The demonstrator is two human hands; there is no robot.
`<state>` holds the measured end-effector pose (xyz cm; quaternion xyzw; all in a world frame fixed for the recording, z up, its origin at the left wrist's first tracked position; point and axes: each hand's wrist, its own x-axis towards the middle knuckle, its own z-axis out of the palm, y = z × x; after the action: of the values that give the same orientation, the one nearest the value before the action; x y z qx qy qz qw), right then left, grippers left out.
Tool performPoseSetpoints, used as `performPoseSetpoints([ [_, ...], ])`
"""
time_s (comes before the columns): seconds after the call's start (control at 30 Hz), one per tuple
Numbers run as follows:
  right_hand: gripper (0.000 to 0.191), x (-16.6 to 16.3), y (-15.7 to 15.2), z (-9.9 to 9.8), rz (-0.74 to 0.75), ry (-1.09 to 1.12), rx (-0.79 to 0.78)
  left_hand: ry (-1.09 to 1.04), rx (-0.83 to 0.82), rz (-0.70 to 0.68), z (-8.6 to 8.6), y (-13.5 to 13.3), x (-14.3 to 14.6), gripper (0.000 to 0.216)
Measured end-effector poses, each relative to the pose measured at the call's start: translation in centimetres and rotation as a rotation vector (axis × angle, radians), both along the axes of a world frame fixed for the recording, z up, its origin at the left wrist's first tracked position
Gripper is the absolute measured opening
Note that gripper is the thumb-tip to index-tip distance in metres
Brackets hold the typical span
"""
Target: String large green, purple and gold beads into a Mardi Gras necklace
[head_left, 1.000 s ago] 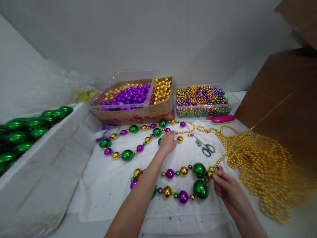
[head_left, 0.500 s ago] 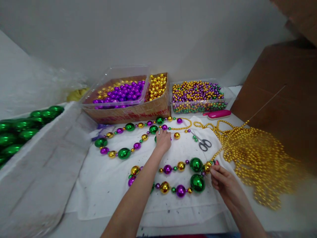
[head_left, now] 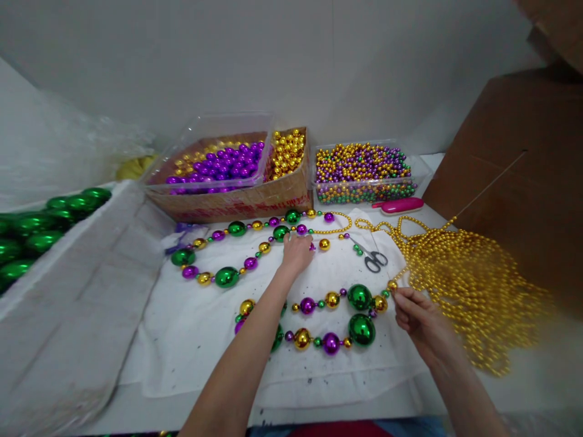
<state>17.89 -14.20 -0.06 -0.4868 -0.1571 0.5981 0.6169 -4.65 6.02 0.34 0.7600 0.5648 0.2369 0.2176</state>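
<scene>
My left hand (head_left: pixel 296 252) reaches forward onto the far bead strand (head_left: pixel 237 230), fingers curled over a green bead there. What sits inside its fingers is hidden. My right hand (head_left: pixel 416 315) pinches the end of the near bead strand (head_left: pixel 334 318) by a small gold bead beside the heap of gold bead strings (head_left: pixel 469 285). Both strands mix big green, purple and gold balls and lie on a white cloth (head_left: pixel 191 340).
Scissors (head_left: pixel 372 256) lie on the cloth. Behind are a cardboard box with purple and gold balls (head_left: pixel 237 176), a clear tub of small mixed beads (head_left: pixel 364 173) and a pink tool (head_left: pixel 398 206). Green balls fill a white box (head_left: pixel 50 218) at left. Brown cartons (head_left: pixel 514 176) stand right.
My right hand has shifted slightly right and up along the near strand's end. My left hand stays on the far strand. The view has tilted a little.
</scene>
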Motion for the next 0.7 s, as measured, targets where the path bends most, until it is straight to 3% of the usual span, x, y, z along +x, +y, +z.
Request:
performPoseSetpoints([
  [0.17,0.025,0.0,0.4,0.8,0.071,-0.218,0.043,-0.343,-0.094,-0.003,2.7,-1.4,-0.3,0.031],
  [0.23,0.025,-0.8,0.1,0.7,0.119,-0.328,0.051,-0.611,-0.261,-0.046,3.1,-2.4,-0.3,0.037],
  [0.37,0.026,-2.5,-0.7,0.6,0.190,-0.439,0.054,-1.316,-0.728,-0.032,3.1,-4.1,-0.3,0.029],
  [0.7,0.028,-3.1,-1.4,0.7,0.207,-0.567,0.044,-1.532,-0.889,0.045,2.2,-5.2,0.3,0.031],
])
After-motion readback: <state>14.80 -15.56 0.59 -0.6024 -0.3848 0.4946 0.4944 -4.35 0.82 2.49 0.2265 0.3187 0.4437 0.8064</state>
